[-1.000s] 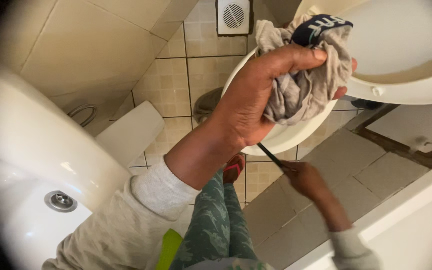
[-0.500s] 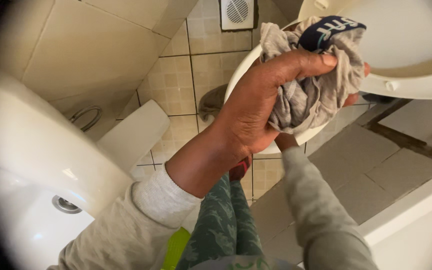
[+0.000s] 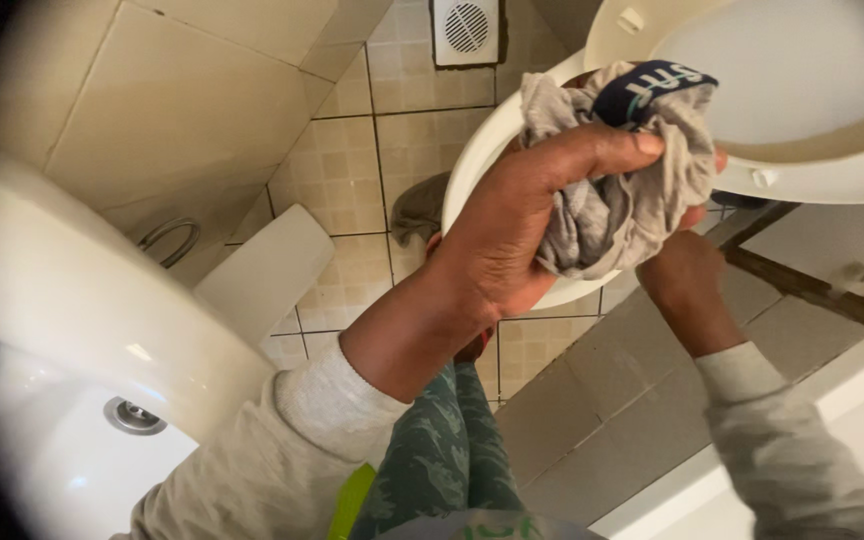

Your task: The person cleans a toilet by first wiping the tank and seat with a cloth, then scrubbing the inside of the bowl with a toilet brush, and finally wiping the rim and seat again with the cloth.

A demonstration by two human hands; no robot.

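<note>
My left hand point(image 3: 517, 235) is raised in the middle of the view, shut around a crumpled grey cloth point(image 3: 617, 195) with a dark blue band at its top. The cloth hangs in front of the rim of a white toilet bowl point(image 3: 472, 165). My right hand point(image 3: 685, 285) comes up from the lower right and sits just under the cloth, touching its lower edge. Its fingers are curled and partly hidden behind the cloth, so I cannot make out what they hold.
The toilet's seat and lid point(image 3: 802, 90) stand raised at the upper right. A white basin point(image 3: 62, 300) with a drain point(image 3: 134, 416) fills the lower left. Beige floor tiles, a white vent grille point(image 3: 466, 28), a grey rag point(image 3: 420, 208) and a white ledge point(image 3: 852, 400) lie around.
My right hand rose from lower down, where it held a thin dark stick, up to the cloth's underside. My left hand kept its grip on the cloth.
</note>
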